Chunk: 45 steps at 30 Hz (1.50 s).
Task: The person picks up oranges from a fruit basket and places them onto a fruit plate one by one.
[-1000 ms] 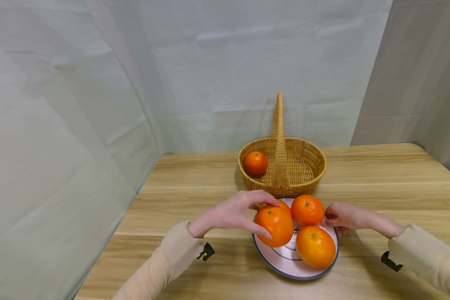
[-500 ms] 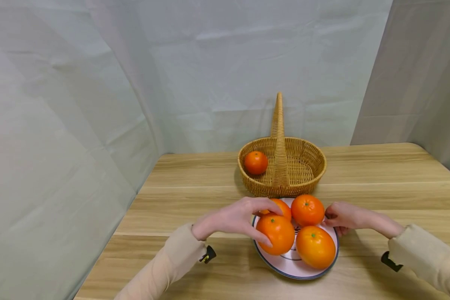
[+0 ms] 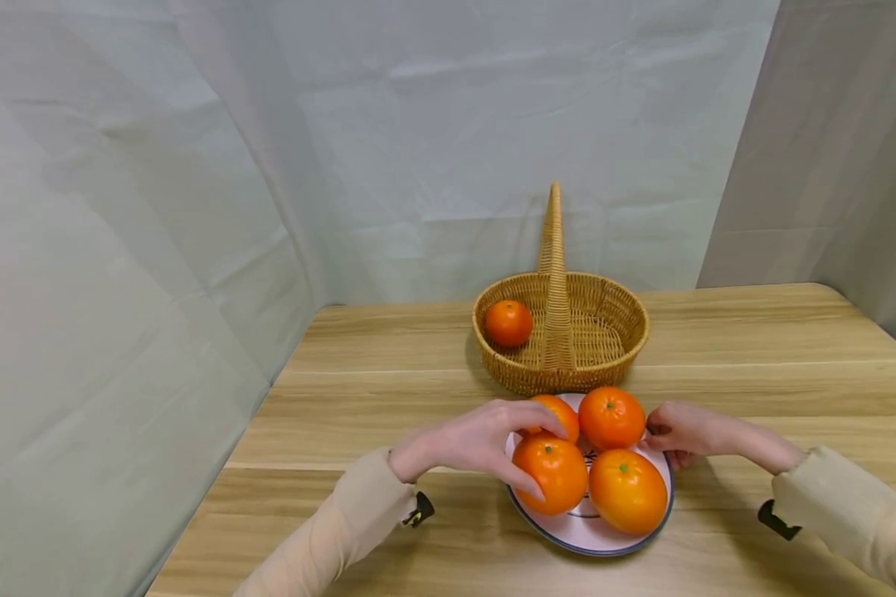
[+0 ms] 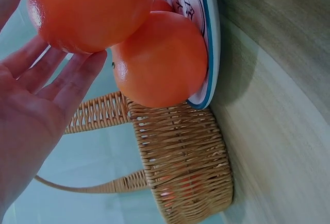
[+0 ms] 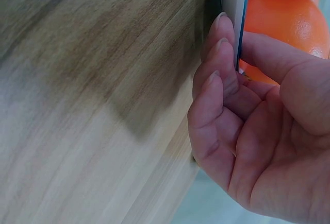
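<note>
My left hand [image 3: 485,439] grips a large orange [image 3: 554,477] over the left side of a white plate with a blue rim [image 3: 593,549]. In the left wrist view this orange [image 4: 95,10] overlaps another orange [image 4: 162,62] on the plate. That second orange [image 3: 560,414] is partly covered by my left fingers in the head view. Two more oranges lie on the plate's right half, a reddish one [image 3: 612,418] behind and a bigger one [image 3: 629,493] in front. My right hand [image 3: 693,431] pinches the plate's right edge, thumb above and curled fingers [image 5: 216,80] beneath.
Just behind the plate stands a wicker basket [image 3: 567,379] with a tall arched handle [image 3: 556,249]. A red-orange fruit [image 3: 508,323] sits in its left half. The wooden table [image 3: 373,365] ends at grey cloth [image 3: 433,149] behind and on the left.
My left hand has lowered the large orange toward me and slightly right, closer over the plate, uncovering more of the orange behind. My right hand stays at the plate's edge.
</note>
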Each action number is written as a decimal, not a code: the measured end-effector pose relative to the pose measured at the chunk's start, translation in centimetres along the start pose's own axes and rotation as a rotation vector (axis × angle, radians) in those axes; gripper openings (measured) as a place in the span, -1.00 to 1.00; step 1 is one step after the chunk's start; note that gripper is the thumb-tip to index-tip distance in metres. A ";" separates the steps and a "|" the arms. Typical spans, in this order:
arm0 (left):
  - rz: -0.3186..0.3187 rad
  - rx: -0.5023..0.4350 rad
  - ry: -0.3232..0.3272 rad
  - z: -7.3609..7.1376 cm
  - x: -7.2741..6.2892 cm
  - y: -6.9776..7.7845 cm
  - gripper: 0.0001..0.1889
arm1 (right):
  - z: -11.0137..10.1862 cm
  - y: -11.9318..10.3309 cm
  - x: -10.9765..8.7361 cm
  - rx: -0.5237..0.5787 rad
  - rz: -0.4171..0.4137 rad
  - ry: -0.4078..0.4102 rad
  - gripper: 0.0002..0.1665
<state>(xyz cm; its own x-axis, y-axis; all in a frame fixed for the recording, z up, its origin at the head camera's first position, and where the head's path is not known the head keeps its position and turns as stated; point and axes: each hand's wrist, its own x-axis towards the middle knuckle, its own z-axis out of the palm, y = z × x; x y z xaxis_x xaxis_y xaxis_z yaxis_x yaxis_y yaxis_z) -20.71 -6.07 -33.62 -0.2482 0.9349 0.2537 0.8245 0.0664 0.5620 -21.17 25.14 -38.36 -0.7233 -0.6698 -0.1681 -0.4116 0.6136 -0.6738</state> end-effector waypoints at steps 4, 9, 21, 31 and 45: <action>-0.008 0.035 -0.007 0.2 0.0 -0.1 -0.42 | 0.0 0.0 0.0 -0.008 -0.002 0.002 -0.79; -0.017 0.062 -0.017 0.4 0.0 -0.1 -0.40 | -0.1 0.0 0.0 0.001 -0.002 0.002 -0.79; -0.035 0.066 -0.047 0.8 0.2 -0.1 -0.40 | 0.0 0.0 0.0 0.006 -0.004 0.001 -0.79; -0.051 0.087 -0.071 1.1 0.3 -0.2 -0.40 | 0.0 -0.1 0.0 0.000 -0.013 0.004 -0.78; -0.069 0.090 -0.085 1.3 0.4 -0.3 -0.41 | -0.1 -0.3 -0.1 0.007 0.019 0.001 -0.81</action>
<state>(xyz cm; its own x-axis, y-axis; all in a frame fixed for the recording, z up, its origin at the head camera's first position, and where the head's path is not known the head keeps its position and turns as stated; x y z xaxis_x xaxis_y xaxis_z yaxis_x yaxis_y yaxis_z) -20.44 -5.31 -34.70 -0.2649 0.9529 0.1474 0.8502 0.1587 0.5019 -21.08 25.07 -38.09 -0.7313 -0.6578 -0.1801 -0.3943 0.6232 -0.6754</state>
